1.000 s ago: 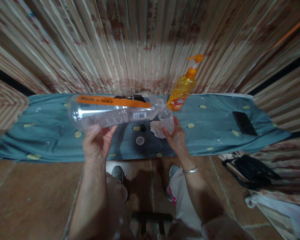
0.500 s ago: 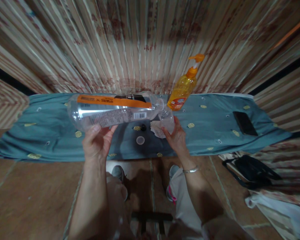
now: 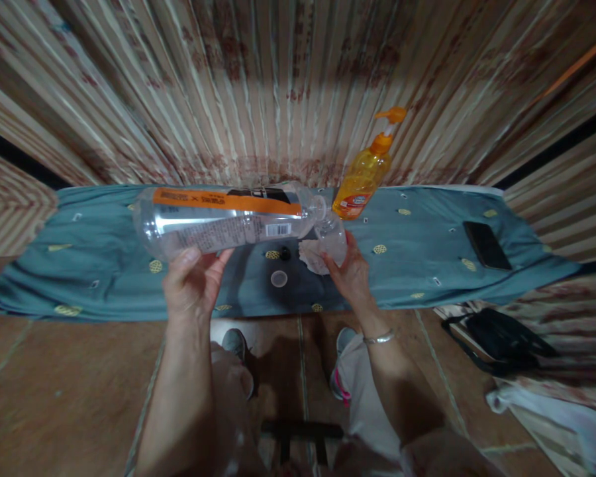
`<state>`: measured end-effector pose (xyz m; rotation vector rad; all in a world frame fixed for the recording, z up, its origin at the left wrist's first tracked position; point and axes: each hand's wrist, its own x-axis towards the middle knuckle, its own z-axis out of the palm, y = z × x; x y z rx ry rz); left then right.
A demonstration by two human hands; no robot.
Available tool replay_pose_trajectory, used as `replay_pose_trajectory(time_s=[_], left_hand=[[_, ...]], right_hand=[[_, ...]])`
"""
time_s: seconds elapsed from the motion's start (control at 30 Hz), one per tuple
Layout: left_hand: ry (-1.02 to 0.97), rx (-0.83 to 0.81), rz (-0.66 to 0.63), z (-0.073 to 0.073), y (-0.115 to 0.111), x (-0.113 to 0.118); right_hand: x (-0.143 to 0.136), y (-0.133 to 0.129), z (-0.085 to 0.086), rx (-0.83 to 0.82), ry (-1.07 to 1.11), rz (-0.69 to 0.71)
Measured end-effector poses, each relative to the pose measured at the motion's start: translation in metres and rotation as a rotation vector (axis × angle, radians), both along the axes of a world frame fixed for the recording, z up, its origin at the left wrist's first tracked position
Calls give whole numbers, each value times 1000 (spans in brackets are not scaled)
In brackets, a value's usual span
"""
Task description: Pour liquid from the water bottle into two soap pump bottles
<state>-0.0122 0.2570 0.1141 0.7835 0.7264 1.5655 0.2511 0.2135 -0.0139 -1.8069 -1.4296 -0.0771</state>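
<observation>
My left hand (image 3: 193, 281) holds a large clear bottle (image 3: 223, 218) with an orange and silver label from below. The bottle lies nearly level, its mouth pointing right. In my right hand (image 3: 348, 268) is a small clear container (image 3: 332, 238), its opening up against the bottle's mouth. A crumpled pale cloth or tissue (image 3: 312, 257) is on the table just behind my right fingers. Left of it are a small black cap (image 3: 285, 254) and a round translucent lid (image 3: 279, 279). Whether liquid is flowing is too small to tell.
An orange pump bottle (image 3: 360, 182) stands behind my right hand on the teal tablecloth (image 3: 407, 265). A dark phone (image 3: 487, 245) lies at the right. Curtains rise behind the table. A black bag (image 3: 506, 338) sits at the lower right.
</observation>
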Motion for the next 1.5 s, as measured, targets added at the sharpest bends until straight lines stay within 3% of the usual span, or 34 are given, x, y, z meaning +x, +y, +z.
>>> replay_pose_trajectory(time_s=[1.5], left_hand=[[32,-11,-18,2,0,-1]], right_hand=[[0,-1,3,-6,21,10]])
